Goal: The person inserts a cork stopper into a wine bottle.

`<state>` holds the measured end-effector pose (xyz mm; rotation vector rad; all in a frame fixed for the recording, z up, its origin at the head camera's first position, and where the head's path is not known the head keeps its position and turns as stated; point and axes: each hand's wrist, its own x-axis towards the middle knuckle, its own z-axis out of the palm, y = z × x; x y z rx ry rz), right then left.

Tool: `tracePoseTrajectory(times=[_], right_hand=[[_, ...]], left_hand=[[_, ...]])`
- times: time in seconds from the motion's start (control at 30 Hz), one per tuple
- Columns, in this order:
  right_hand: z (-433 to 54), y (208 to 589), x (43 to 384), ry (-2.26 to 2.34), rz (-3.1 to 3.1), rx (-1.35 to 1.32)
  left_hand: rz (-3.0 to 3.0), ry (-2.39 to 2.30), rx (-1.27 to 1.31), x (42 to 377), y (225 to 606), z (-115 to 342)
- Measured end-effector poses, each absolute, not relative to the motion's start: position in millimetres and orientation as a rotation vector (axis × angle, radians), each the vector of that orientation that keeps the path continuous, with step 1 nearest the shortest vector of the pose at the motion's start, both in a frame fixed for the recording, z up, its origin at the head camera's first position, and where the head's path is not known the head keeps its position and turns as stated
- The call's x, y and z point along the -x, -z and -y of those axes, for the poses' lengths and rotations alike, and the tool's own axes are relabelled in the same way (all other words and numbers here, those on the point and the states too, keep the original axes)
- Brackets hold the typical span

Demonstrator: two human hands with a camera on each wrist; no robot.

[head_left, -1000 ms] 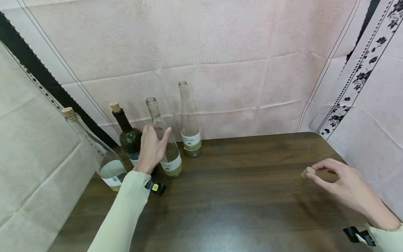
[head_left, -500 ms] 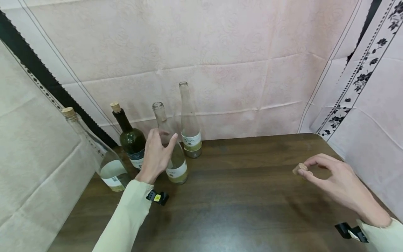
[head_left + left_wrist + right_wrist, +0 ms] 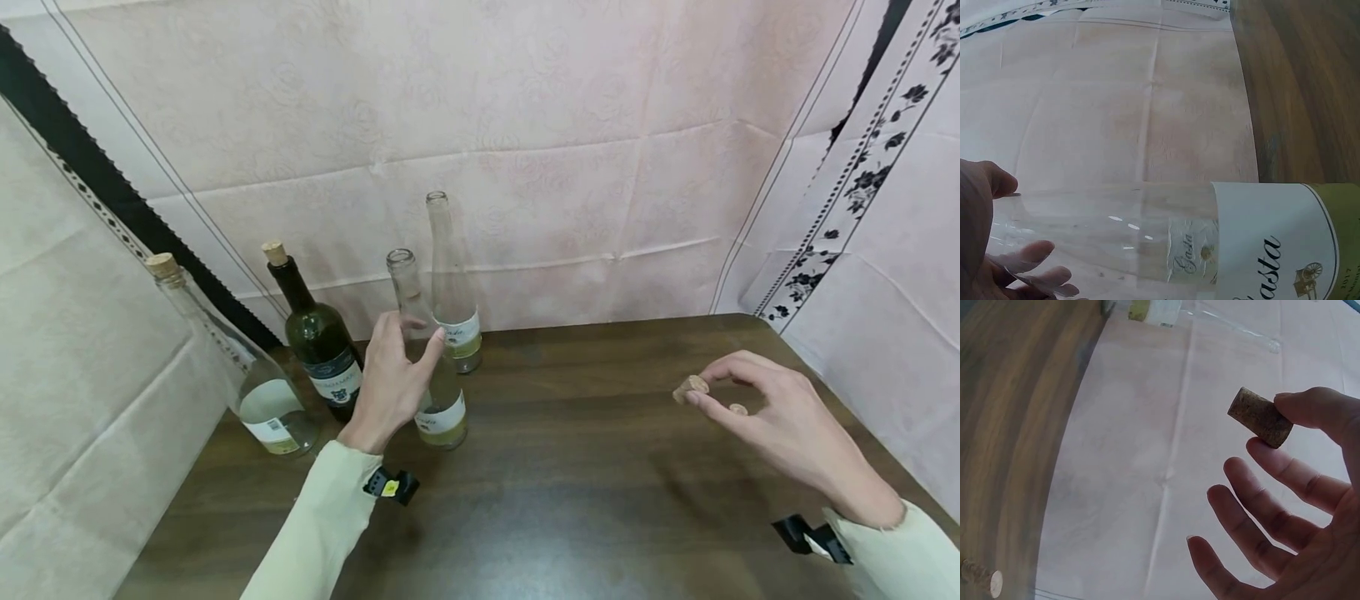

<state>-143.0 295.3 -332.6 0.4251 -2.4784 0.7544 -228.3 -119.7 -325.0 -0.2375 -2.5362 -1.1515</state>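
My left hand (image 3: 393, 371) grips a clear glass bottle (image 3: 442, 417) around its upper body. That bottle has an open mouth and a white and green label (image 3: 1272, 250), and it tilts slightly. Between the thumb and index fingertip of my right hand (image 3: 787, 425) is a small cork (image 3: 1261, 417), held above the table at the right. The other right fingers are spread apart. A second cork (image 3: 982, 578) lies on the table, partly seen past the right hand in the head view.
Another uncorked clear bottle (image 3: 450, 283) stands behind the gripped one. To the left are a corked dark green bottle (image 3: 315, 333) and a corked clear bottle (image 3: 270, 400). Pale cloth (image 3: 525, 167) hangs behind and beside the brown wooden table (image 3: 570, 467).
My left hand has shifted the clear bottle rightward and nearer, away from the dark green one. My right hand has moved left with its cork, and the second cork has come into sight.
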Motion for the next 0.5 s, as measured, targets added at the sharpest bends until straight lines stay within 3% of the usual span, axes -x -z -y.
tracePoseTrajectory(times=[0.5], right_hand=[[-276.1, 314.5, 144.6, -0.786, 2.457, -0.508]], left_hand=[[2.493, 1.275, 0.359, 209.0, 334.3, 89.8]])
